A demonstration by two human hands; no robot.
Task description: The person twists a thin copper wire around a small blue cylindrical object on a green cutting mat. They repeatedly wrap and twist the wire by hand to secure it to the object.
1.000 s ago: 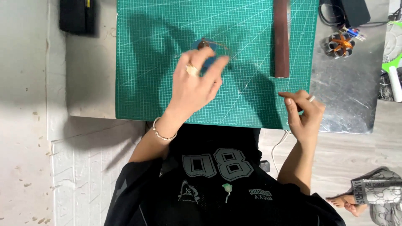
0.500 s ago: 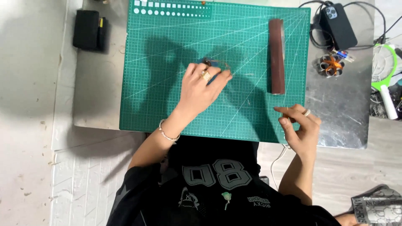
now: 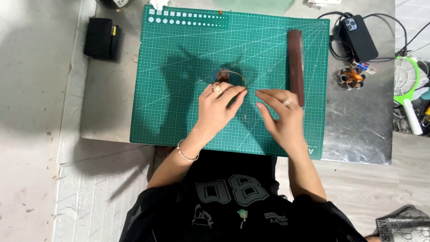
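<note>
Resting on the green cutting mat (image 3: 179, 89), both hands sit near its middle, close to the near edge. Left hand (image 3: 217, 107): palm down, fingers extended and fairly close together, a ring on one finger, a bracelet at the wrist. Its fingertips reach the small dark disc with copper wire (image 3: 226, 75), touching or just short of it; cannot tell which. It grips nothing that shows. Right hand (image 3: 282, 114): palm down, flat on the mat, fingers spread moderately and pointing far-left; holding nothing visible. The two hands lie just beside each other, not touching.

The disc is roughly round, so no clear long axis; a thin wire loop arcs off its right side toward the near side. Detail too small to read further.

Right of the hands, a long dark brown bar (image 3: 295, 62) lies on the mat with its long axis running near to far, its near end just beside the right hand's knuckles.

Off the mat on the metal desk (image 3: 358, 130): a black phone (image 3: 357, 38) with cables at far right, a small copper-wound coil part (image 3: 352, 76) nearer than it. A black box (image 3: 102, 38) sits far left of the mat.
</note>
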